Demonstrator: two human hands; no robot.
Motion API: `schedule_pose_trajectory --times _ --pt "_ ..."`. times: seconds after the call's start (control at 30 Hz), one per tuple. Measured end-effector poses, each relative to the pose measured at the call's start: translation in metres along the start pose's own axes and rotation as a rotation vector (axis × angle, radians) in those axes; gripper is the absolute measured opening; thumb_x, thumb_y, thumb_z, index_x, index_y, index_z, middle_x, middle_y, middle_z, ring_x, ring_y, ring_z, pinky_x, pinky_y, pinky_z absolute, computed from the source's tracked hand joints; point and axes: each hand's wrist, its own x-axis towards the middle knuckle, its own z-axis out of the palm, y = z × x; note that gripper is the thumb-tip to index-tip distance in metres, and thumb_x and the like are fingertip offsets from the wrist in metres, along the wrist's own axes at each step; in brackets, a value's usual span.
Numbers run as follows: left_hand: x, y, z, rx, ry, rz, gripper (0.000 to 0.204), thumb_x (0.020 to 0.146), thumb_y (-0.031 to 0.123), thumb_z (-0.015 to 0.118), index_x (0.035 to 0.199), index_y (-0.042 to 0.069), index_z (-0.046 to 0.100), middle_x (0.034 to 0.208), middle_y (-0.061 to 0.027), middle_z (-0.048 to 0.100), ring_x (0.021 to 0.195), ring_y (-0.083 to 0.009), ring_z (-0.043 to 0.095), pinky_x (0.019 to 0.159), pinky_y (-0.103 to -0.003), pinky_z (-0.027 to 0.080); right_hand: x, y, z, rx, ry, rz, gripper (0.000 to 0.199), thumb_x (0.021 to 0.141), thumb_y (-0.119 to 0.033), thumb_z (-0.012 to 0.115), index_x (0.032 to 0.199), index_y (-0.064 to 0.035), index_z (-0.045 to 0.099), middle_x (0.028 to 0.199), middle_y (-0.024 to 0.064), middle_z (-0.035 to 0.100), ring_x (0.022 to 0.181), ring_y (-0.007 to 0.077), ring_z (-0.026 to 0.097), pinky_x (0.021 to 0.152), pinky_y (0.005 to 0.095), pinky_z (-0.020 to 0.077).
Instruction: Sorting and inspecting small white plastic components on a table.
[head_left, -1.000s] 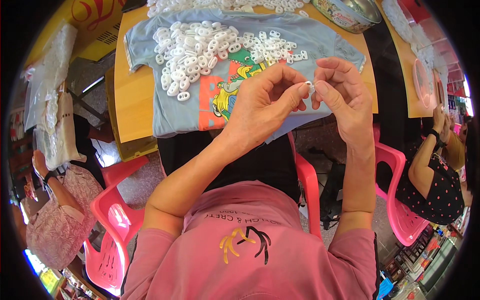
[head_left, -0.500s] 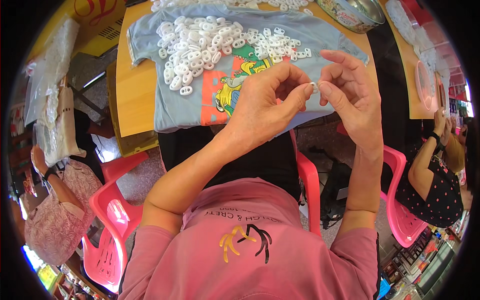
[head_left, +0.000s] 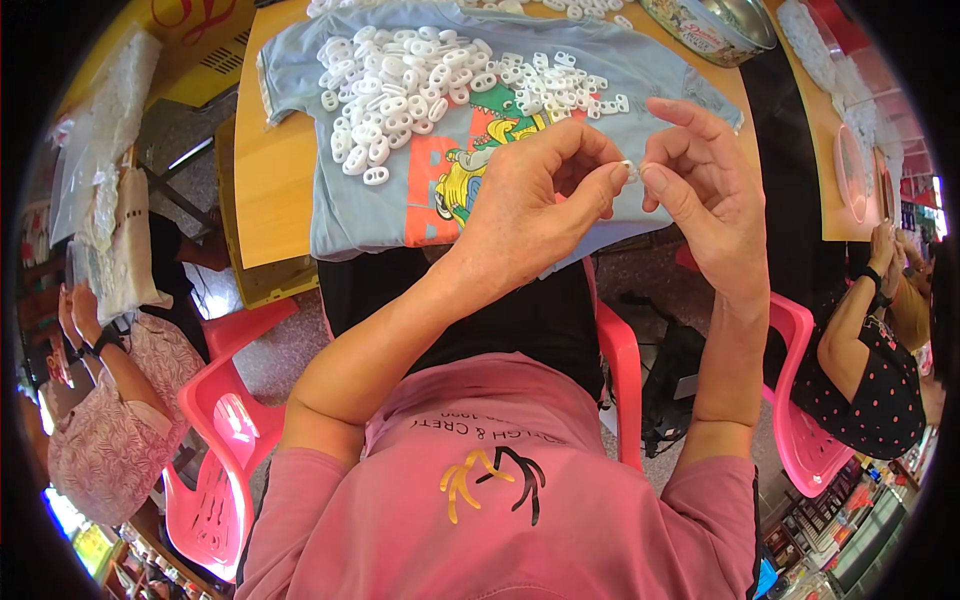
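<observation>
My left hand [head_left: 535, 200] is closed, thumb and forefinger pinching a small white plastic piece [head_left: 631, 171] at their tips. My right hand [head_left: 712, 205] is just to its right, thumb and forefinger closed beside the piece and the other fingers curled up. Whether anything is between the right fingertips is hard to make out. Beyond my hands, a large heap of white oval two-holed plastic pieces [head_left: 395, 85] lies on a grey-blue printed T-shirt [head_left: 355, 215]. A smaller heap of little two-holed white pieces [head_left: 560, 88] is right of it.
The T-shirt covers most of a wooden table [head_left: 265, 190]. A round tin [head_left: 705, 30] stands at its far right corner. Pink plastic chairs [head_left: 222, 440] are at both sides. One person [head_left: 125, 410] sits at the left, another [head_left: 865, 360] at the right.
My right fingertips have drawn slightly away from the small white piece, which stays in my left fingers. The person at the left has brought both hands up together.
</observation>
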Motion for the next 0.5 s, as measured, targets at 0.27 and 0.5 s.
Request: schedule_pose_trajectory --times 0.27,0.5 --pt "-0.0017 0.0030 0.0009 -0.023 0.005 -0.020 0.014 0.093 0.016 0.063 0.097 0.003 0.058 0.084 -0.0007 0.063 0.075 -0.0067 0.061 0.065 -0.021 0.049 0.0007 -0.0002 0.0018 -0.007 0.012 0.010 0.044 0.089 -0.003 0.062 0.130 0.0010 0.047 0.087 0.0035 0.056 0.074 0.0088 0.054 0.067 0.0221 0.0467" --pt "-0.0019 0.0021 -0.0001 -0.022 0.007 -0.027 0.016 0.093 0.016 0.063 0.098 0.002 0.057 0.085 -0.0008 0.062 0.075 -0.0067 0.060 0.065 -0.021 0.049 0.0012 -0.0004 0.0055 -0.009 0.008 0.017 0.043 0.089 -0.003 0.062 0.130 0.0014 0.047 0.087 0.0032 0.056 0.074 0.0084 0.054 0.067 0.0220 0.0467"
